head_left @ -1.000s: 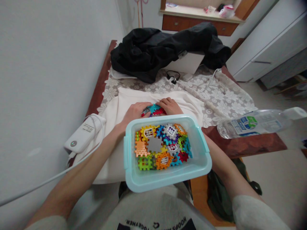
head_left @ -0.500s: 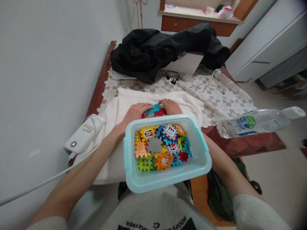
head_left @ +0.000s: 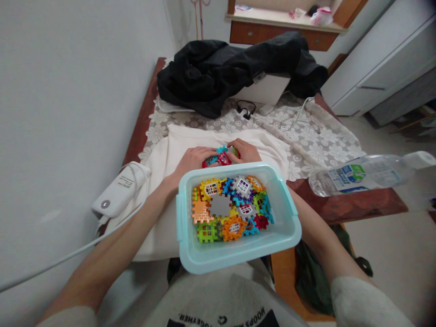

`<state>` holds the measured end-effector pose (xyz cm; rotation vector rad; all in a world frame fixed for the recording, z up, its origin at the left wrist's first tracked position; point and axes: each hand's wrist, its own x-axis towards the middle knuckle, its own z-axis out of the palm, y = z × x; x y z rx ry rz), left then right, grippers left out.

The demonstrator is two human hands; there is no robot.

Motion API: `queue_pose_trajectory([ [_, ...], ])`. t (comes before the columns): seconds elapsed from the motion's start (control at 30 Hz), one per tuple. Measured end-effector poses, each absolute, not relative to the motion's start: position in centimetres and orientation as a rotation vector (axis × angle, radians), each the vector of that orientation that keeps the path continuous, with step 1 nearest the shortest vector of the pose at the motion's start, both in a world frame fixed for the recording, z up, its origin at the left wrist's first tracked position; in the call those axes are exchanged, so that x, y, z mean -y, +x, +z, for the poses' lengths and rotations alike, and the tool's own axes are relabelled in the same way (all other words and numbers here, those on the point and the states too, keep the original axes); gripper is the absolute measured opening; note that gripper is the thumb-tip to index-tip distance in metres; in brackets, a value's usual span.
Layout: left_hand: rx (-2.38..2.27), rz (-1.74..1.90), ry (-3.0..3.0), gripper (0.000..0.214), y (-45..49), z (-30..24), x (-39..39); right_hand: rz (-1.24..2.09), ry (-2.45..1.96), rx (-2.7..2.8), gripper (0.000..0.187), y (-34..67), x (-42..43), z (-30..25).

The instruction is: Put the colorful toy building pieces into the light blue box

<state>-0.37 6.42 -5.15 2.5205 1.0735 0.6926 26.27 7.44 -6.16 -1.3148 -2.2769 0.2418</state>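
1. Left hand [head_left: 192, 160] lying on the white cloth [head_left: 160, 181] just behind the far wall of the tub [head_left: 190, 254], fingers curling around the left side of a small clump of blocks [head_left: 220, 157].
2. Right hand [head_left: 245, 153] meeting it from the other side, fingers bent and pinching the right side of the same clump.
3. Clump showing red, blue and a bit of green, sitting between both hands, touching the cloth near the middle of the table and just beyond the tub's far rim.
4. Tub resting by the table's near edge, on the lap, lid off, holding a heap of loose blocks [head_left: 231, 209] in orange, yellow, green, grey, purple and blue, some with little windows.
5. White charger [head_left: 117, 190] lying on the cloth's left edge, near the left forearm, with a white cord [head_left: 68, 259] trailing off toward the near left.
6. Bottle [head_left: 368, 175] lying on its side along the table's right edge, well apart from the hands.
7. Black jacket [head_left: 235, 68] heaped across the table's far edge.
8. Black earphones [head_left: 245, 109] lying on the lace cover [head_left: 316, 145] just in front of the jacket.
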Motion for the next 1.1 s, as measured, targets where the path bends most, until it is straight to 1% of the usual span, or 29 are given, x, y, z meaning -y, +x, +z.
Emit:
queue_pose_trajectory([
  [0.07,-1.081,0.702,2.51,0.043,-0.3,-4.91,-6.27,0.215,-1.282,2.377,0.047,26.09,-7.34,-5.82],
  [0.1,-1.088,0.701,2.504,0.043,-0.28,-4.78,-6.19,0.215,-1.262,2.412,0.049,26.06,-7.35,-5.76],
  [0.27,-1.12,0.684,2.478,0.05,-0.3,-4.37,-5.86,0.256,-1.151,2.427,0.037,26.36,-7.77,-6.19],
  [0.3,-1.127,0.681,2.472,0.051,-0.29,-4.33,-5.83,0.258,-1.132,2.43,0.039,26.44,-7.8,-6.25],
  [0.4,-1.148,0.666,2.464,0.052,-0.24,-4.29,-5.82,0.247,-1.097,2.466,0.052,26.6,-7.74,-6.22],
  [0.47,-1.172,0.658,2.461,0.051,-0.19,-4.28,-5.85,0.244,-1.09,2.494,0.055,26.63,-7.68,-6.11],
  [0.67,-1.155,0.659,2.454,0.045,-0.19,-4.21,-5.95,0.274,-1.061,2.478,0.028,26.62,-7.71,-6.07],
  [0.73,-1.144,0.67,2.456,0.045,-0.23,-4.28,-6.0,0.252,-1.079,2.478,0.026,26.6,-7.74,-6.09],
  [0.8,-1.148,0.674,2.461,0.045,-0.27,-4.44,-6.06,0.225,-1.09,2.497,0.029,26.58,-7.81,-6.13],
  [1.0,-1.138,0.677,2.467,0.045,-0.34,-4.74,-6.15,0.246,-1.051,2.519,0.049,26.68,-7.72,-6.13],
  [1.1,-1.113,0.692,2.469,0.046,-0.37,-4.58,-6.13,0.253,-1.025,2.496,0.049,26.73,-7.41,-5.88],
])
